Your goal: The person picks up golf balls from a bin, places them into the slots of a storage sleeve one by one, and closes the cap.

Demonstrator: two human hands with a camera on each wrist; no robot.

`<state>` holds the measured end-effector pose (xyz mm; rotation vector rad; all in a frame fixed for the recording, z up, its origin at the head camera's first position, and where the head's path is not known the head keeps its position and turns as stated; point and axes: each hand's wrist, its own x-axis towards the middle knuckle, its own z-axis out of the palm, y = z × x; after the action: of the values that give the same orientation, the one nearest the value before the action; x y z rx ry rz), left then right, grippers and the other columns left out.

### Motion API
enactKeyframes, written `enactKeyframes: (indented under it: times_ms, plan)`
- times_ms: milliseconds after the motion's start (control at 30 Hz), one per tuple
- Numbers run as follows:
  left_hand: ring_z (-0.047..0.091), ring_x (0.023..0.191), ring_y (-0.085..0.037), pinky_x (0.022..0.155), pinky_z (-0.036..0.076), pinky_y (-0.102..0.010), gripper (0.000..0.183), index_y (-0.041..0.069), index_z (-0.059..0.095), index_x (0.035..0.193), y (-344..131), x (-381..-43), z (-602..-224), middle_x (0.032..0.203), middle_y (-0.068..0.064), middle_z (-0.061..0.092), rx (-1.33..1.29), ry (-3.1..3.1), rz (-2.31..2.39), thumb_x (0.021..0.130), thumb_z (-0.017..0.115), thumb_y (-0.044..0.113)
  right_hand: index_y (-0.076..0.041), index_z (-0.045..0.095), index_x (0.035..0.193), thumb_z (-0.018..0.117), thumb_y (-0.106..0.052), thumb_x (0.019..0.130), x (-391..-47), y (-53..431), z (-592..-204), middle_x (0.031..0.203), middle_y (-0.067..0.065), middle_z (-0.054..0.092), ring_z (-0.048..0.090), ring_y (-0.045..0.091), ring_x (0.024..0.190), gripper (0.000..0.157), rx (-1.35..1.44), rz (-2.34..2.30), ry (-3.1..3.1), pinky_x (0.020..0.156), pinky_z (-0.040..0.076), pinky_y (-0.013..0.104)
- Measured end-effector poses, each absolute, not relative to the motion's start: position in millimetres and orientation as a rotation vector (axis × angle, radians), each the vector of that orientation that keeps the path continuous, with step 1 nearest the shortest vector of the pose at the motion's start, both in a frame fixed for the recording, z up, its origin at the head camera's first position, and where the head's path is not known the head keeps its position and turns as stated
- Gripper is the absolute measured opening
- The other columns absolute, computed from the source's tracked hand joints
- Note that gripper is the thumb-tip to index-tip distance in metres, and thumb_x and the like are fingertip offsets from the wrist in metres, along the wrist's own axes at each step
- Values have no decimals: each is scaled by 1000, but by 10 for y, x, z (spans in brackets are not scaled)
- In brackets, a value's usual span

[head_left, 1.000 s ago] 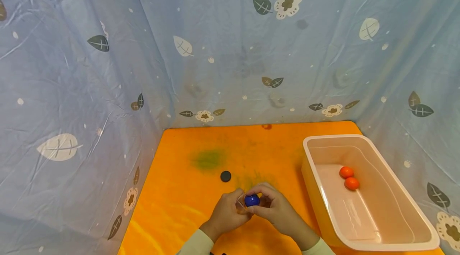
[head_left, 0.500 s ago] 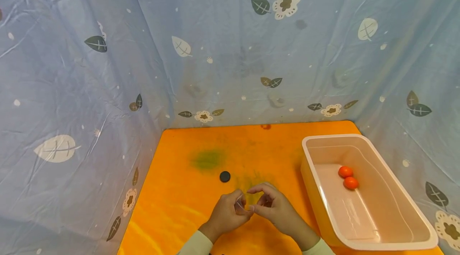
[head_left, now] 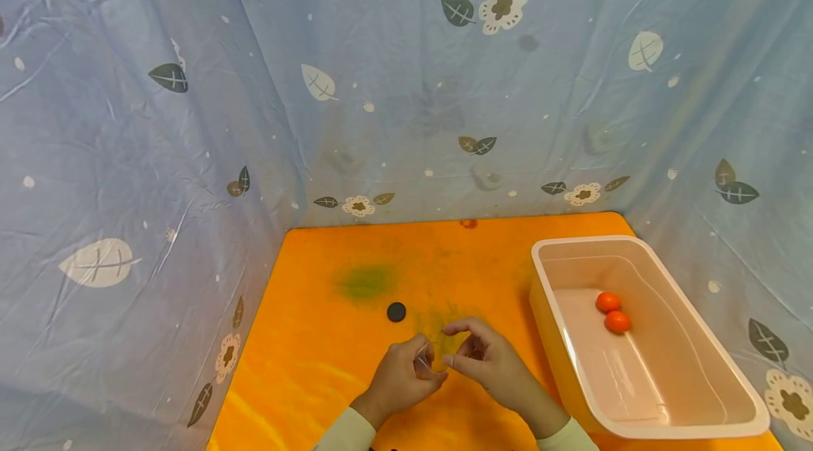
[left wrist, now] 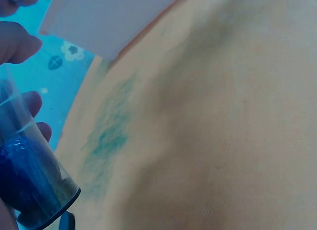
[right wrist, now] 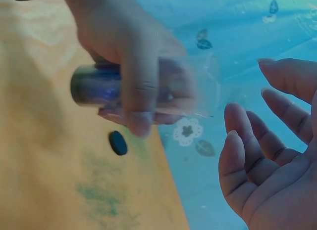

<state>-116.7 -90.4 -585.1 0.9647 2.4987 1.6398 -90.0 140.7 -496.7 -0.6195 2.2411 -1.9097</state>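
the sheet (head_left: 394, 84), pale blue with leaf and flower prints, hangs behind and on both sides of my work area. the table (head_left: 330, 366) is orange, with a green smear near its middle. the tub (head_left: 641, 430), cream-coloured, stands on the table to my right, well apart from my hands. two orange balls (head_left: 611, 312) lie touching each other on its floor, toward the far end.

my left hand (head_left: 401, 379) is over the near middle of the table. its fingers are curled round the tube (right wrist: 143, 86), a clear plastic one, and grip it. in the right wrist view the tube lies roughly level, its open end toward my right hand, with my fingers wrapped over its middle. in the left wrist view a dark blue thing sits inside the tube at its closed end; i cannot tell its exact shape there.

my right hand (head_left: 492, 366) is just beside the left. its fingers are loosely bent and spread, and hold nothing. in the right wrist view its fingertips (right wrist: 233, 141) stand near the tube's open end, apart from it.

the disc (head_left: 396, 311), small and black, lies flat on the table beyond my left hand, near the green smear.
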Motion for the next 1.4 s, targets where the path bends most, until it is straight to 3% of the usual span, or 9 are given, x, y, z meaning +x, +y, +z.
enactKeyframes:
  times_ms: [133,367,533,867,1133,1267,1400]
  plan:
    - [69,70,3,65,60,-24,29,7,60,97,-902,-1158,-5837,84,8,69,954,2486,1639,91,88,3,-7,65,136,78,-7,102,-938,1478,-4898,131,16,62,65,24,86,37,-644,-1957,2272,72,56,31]
    - [72,71,2,66,60,-24,28,5,60,97,-897,-1144,-5823,85,10,70,891,2459,1629,94,88,9,-1,63,135,75,4,101,-1010,1659,-4696,130,22,59,64,25,83,37,-700,-2055,2315,70,56,30]
    - [71,71,2,67,59,-24,28,15,60,97,-896,-1131,-5818,85,11,70,864,2464,1615,96,88,13,0,60,138,72,6,102,-1017,1789,-4542,133,26,56,64,25,85,39,-672,-2090,2335,74,57,29]
    - [72,73,0,71,60,-25,28,20,59,97,-900,-1103,-5810,85,13,70,837,2451,1615,97,87,16,2,60,139,72,9,101,-1041,2091,-4401,129,13,62,65,21,86,41,-527,-2189,2431,78,58,26]
    - [71,72,1,71,59,-25,28,20,60,97,-917,-1112,-5795,85,13,70,860,2487,1596,97,87,18,-7,54,151,72,-3,106,-1111,2520,-4367,135,15,56,69,19,94,48,-292,-2091,2626,81,57,24]
    - [70,72,2,71,59,-25,28,21,59,97,-927,-1125,-5800,85,13,71,887,2504,1586,97,87,17,-8,51,153,74,-14,107,-1197,2720,-4413,135,8,56,66,16,93,52,-115,-1966,2795,72,53,24]
    - [70,71,2,71,59,-25,28,21,59,98,-928,-1137,-5799,85,13,71,906,2497,1587,97,87,16,-6,46,159,75,-25,107,-1319,2890,-4449,141,12,52,60,17,88,62,66,-1899,2843,59,49,28]
